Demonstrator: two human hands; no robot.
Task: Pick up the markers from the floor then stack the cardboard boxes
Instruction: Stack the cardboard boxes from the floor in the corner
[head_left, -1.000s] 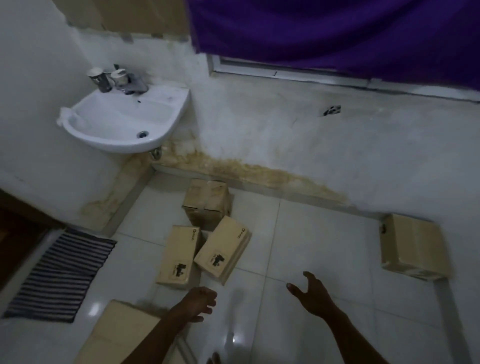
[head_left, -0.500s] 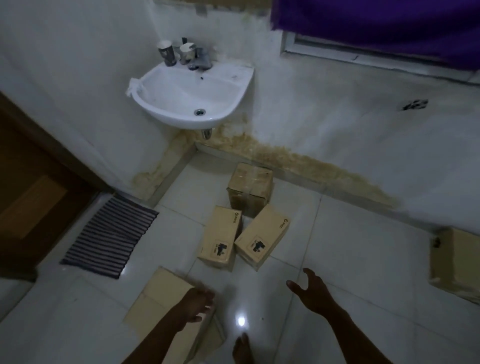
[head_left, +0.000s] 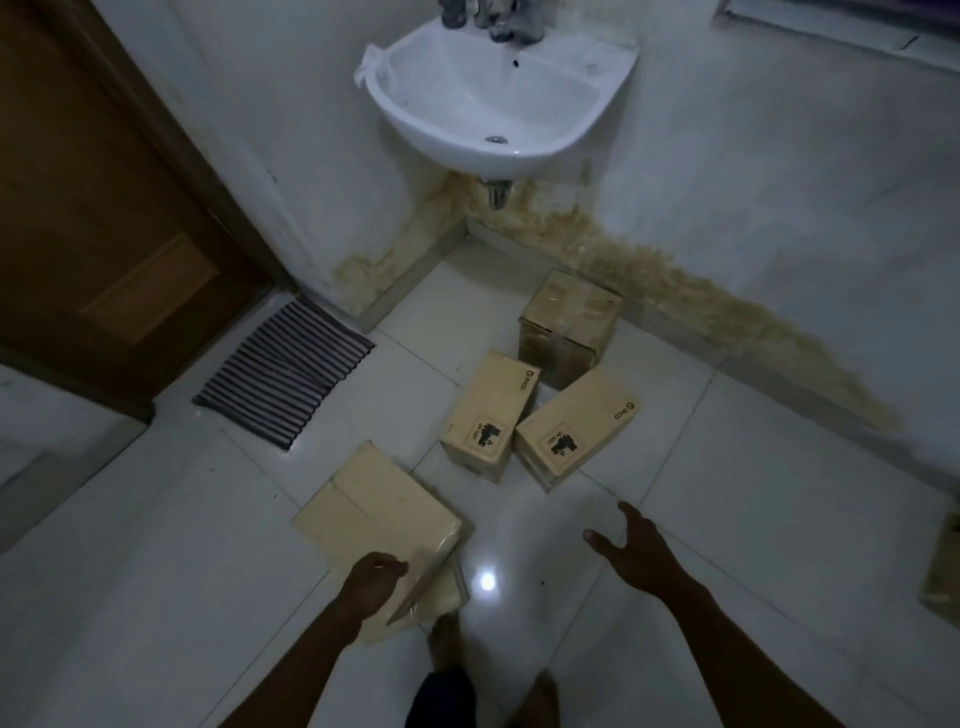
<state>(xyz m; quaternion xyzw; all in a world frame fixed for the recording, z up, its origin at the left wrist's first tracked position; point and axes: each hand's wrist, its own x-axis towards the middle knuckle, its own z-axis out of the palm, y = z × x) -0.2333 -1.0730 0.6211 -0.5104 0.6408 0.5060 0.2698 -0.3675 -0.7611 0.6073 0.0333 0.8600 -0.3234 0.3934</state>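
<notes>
Well out from the sink (head_left: 493, 104), the left hand (head_left: 371, 577) curls at a corner of the flat box (head_left: 374, 509) — whether it grips, I cannot tell; the right hand (head_left: 636, 553) is spread, empty. A one-corner lift may slip.

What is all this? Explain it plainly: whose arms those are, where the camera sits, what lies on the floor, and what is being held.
No machine: a person wears one camera on the head, looking down at their own arms. On the floor lie a flat cardboard box nearest, a printed box beside a second printed box, a taped box behind them, and another box at the right edge. A striped mat lies by the door; a sink hangs on the wall. The left hand is at the flat box's near edge; whether it grips is unclear. The right hand is spread open, holding nothing.
</notes>
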